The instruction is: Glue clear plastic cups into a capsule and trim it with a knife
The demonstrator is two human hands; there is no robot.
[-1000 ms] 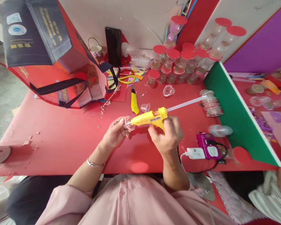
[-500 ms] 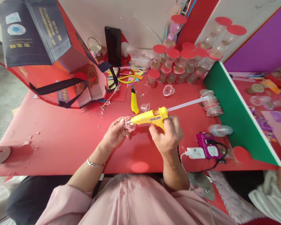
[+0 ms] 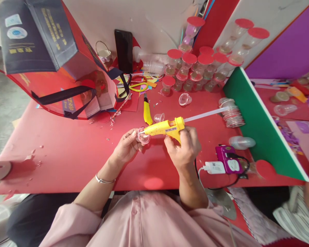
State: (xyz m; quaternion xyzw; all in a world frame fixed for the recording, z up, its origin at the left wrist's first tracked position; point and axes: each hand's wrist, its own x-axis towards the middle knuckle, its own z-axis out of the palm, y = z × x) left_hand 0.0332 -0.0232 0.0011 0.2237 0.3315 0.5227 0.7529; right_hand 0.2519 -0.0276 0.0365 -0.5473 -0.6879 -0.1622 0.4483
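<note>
My left hand [image 3: 127, 145] pinches a small clear plastic cup [image 3: 144, 137] by its edge, with the round rim turned up toward me. Wrapped round the handle of a yellow glue gun [image 3: 164, 128], my right hand [image 3: 184, 147] holds it level, nozzle pointing left. The metal tip is at the cup's rim; whether it touches cannot be made out. A long translucent glue stick [image 3: 206, 114] sticks out of the gun's back. Just beyond the gun lies another clear cup [image 3: 159, 118], and a yellow utility knife [image 3: 147, 111] is beside it.
Several red-capped hourglass shapes [image 3: 189, 59] stand at the back right. A green divider [image 3: 262, 127] edges the table's right side, near stacked cups [image 3: 233, 113] and a purple power adapter [image 3: 228, 159]. A large gift bag [image 3: 67, 75] and upright phone [image 3: 124, 51] stand at the back left.
The glue gun's tip has risen slightly at the cup's rim. Both hands otherwise keep their places and holds.
</note>
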